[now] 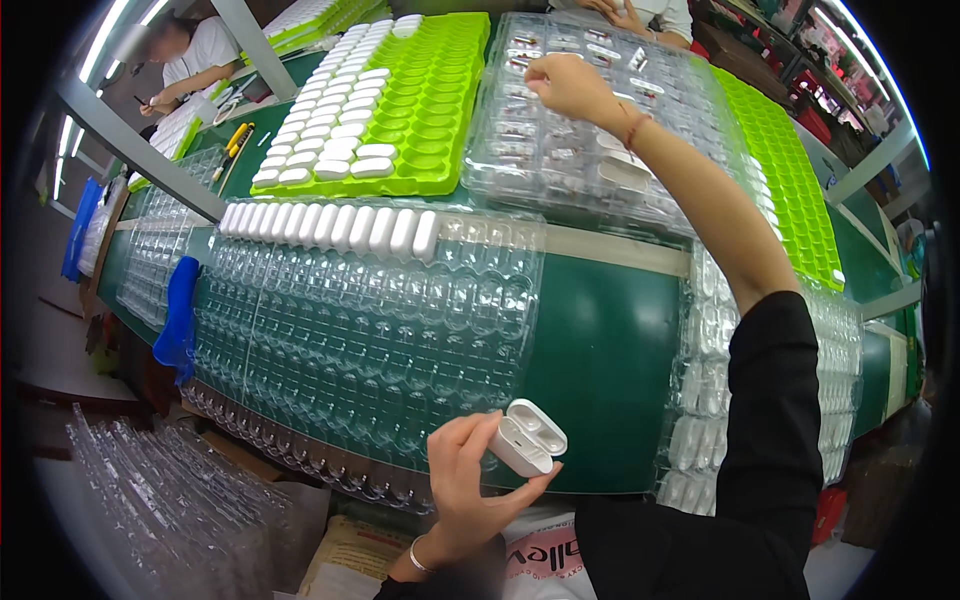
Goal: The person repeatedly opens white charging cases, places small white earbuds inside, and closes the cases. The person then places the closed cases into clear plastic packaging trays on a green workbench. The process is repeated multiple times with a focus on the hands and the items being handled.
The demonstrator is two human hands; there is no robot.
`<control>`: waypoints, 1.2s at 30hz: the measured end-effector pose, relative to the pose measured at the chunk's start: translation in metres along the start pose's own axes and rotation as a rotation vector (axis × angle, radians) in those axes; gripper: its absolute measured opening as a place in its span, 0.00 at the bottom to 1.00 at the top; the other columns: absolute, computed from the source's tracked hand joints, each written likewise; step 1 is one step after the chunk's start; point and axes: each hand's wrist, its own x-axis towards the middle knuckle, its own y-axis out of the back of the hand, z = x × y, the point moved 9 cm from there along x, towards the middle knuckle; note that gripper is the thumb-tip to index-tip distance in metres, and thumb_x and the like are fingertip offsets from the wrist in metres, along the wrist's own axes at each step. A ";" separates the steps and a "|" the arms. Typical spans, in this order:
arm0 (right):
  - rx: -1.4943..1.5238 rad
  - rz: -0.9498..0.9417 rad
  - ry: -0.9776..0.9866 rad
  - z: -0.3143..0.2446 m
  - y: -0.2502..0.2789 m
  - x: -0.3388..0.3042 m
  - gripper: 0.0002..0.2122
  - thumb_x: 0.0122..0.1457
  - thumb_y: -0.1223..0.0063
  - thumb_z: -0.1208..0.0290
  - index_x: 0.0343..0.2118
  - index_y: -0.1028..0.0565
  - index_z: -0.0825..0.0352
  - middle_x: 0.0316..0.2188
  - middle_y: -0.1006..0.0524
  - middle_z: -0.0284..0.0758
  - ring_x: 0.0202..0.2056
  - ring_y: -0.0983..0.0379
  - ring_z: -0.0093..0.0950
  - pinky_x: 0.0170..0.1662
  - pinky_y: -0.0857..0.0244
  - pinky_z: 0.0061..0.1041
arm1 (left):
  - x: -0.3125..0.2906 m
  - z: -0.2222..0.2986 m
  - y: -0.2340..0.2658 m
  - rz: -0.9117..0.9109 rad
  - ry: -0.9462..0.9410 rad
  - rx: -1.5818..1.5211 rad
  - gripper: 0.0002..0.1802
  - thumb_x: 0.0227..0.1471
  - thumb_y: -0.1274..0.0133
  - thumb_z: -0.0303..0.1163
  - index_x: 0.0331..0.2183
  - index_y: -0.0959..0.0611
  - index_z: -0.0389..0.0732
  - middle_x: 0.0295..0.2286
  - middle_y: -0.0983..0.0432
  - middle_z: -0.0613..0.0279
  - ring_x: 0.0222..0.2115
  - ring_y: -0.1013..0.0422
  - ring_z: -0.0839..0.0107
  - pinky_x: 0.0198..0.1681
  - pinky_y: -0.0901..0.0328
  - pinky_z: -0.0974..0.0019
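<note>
white open case [522,442], best held steady, sits pinched in left hand [472,488]; right hand [572,86], curled over tray [493,98], grip unclear.

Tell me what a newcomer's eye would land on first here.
First, the bright green tray left of top centre, with white cases over its left part. Next, the open white case in the left hand, low in the middle. Then the right hand, stretched out over a clear plastic tray near the top.
</note>
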 end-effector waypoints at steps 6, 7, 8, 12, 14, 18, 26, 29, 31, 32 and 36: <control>-0.342 -0.090 -0.300 0.062 -0.050 0.062 0.11 0.52 0.48 0.71 0.37 0.19 0.64 0.41 0.19 0.45 0.45 0.25 0.45 0.48 0.30 0.43 | 0.007 -0.020 -0.004 -0.042 0.058 -0.065 0.43 0.30 0.23 0.32 0.49 0.26 0.33 0.44 0.30 0.51 0.44 0.31 0.59 0.44 0.32 0.61; -0.381 -0.082 -0.312 0.059 -0.055 0.061 0.11 0.52 0.49 0.70 0.37 0.19 0.64 0.41 0.20 0.45 0.47 0.26 0.45 0.49 0.31 0.43 | 0.006 -0.021 -0.005 -0.051 0.087 -0.099 0.43 0.32 0.24 0.33 0.50 0.26 0.34 0.44 0.29 0.52 0.44 0.32 0.59 0.45 0.33 0.60; -0.422 -0.072 -0.327 0.058 -0.058 0.061 0.11 0.52 0.49 0.70 0.37 0.19 0.64 0.42 0.20 0.45 0.49 0.27 0.45 0.50 0.32 0.43 | 0.005 -0.023 -0.006 -0.062 0.113 -0.135 0.42 0.33 0.24 0.34 0.50 0.26 0.34 0.44 0.29 0.53 0.45 0.32 0.59 0.46 0.35 0.59; -0.278 0.014 -0.438 0.074 -0.044 0.063 0.12 0.51 0.41 0.63 0.38 0.18 0.60 0.41 0.19 0.40 0.46 0.26 0.42 0.48 0.31 0.42 | 0.005 -0.029 -0.007 -0.074 0.118 -0.149 0.43 0.33 0.24 0.35 0.51 0.27 0.34 0.45 0.29 0.53 0.45 0.33 0.60 0.46 0.34 0.61; 0.088 -0.033 -0.451 0.071 -0.033 0.057 0.12 0.52 0.38 0.62 0.38 0.18 0.62 0.39 0.19 0.39 0.41 0.23 0.37 0.47 0.29 0.37 | 0.006 -0.027 -0.004 -0.059 0.087 -0.112 0.44 0.31 0.23 0.33 0.50 0.27 0.32 0.44 0.30 0.50 0.44 0.30 0.60 0.43 0.31 0.63; 1.082 -0.084 -0.332 0.006 0.000 -0.001 0.13 0.55 0.36 0.64 0.37 0.20 0.69 0.36 0.18 0.38 0.33 0.21 0.27 0.44 0.26 0.26 | 0.006 -0.021 -0.003 -0.060 0.054 -0.120 0.45 0.29 0.22 0.32 0.49 0.28 0.31 0.44 0.31 0.49 0.43 0.29 0.59 0.42 0.29 0.64; 1.652 -0.502 -0.578 -0.115 0.042 -0.190 0.15 0.63 0.43 0.63 0.44 0.25 0.70 0.39 0.20 0.37 0.39 0.22 0.22 0.45 0.26 0.21 | -0.011 0.009 -0.006 -0.053 -0.062 -0.102 0.46 0.27 0.22 0.32 0.50 0.26 0.31 0.42 0.31 0.50 0.40 0.29 0.60 0.40 0.30 0.63; 1.737 -0.527 -0.683 -0.135 0.052 -0.245 0.14 0.64 0.44 0.61 0.42 0.25 0.69 0.40 0.21 0.38 0.39 0.22 0.22 0.44 0.26 0.21 | -0.019 0.020 -0.017 -0.064 -0.076 -0.110 0.46 0.26 0.22 0.30 0.50 0.26 0.31 0.42 0.31 0.51 0.40 0.30 0.59 0.40 0.31 0.62; 1.775 -0.537 -0.700 -0.141 0.056 -0.271 0.14 0.64 0.45 0.61 0.42 0.25 0.69 0.40 0.21 0.38 0.39 0.22 0.24 0.43 0.26 0.21 | -0.024 0.027 -0.026 -0.070 -0.075 -0.127 0.47 0.26 0.23 0.30 0.50 0.26 0.32 0.41 0.30 0.51 0.40 0.30 0.58 0.42 0.32 0.61; 1.793 -0.539 -0.708 -0.144 0.058 -0.283 0.14 0.64 0.45 0.61 0.42 0.25 0.69 0.40 0.21 0.39 0.40 0.22 0.24 0.43 0.26 0.21 | -0.026 0.032 -0.030 -0.080 -0.090 -0.134 0.47 0.26 0.23 0.30 0.50 0.26 0.32 0.41 0.30 0.51 0.40 0.30 0.58 0.42 0.32 0.61; 1.792 -0.563 -0.768 -0.150 0.061 -0.320 0.14 0.65 0.46 0.61 0.42 0.25 0.69 0.42 0.21 0.40 0.42 0.22 0.26 0.42 0.26 0.22 | -0.031 0.049 -0.040 -0.098 -0.131 -0.146 0.47 0.26 0.23 0.31 0.51 0.26 0.32 0.41 0.31 0.51 0.40 0.30 0.58 0.42 0.32 0.61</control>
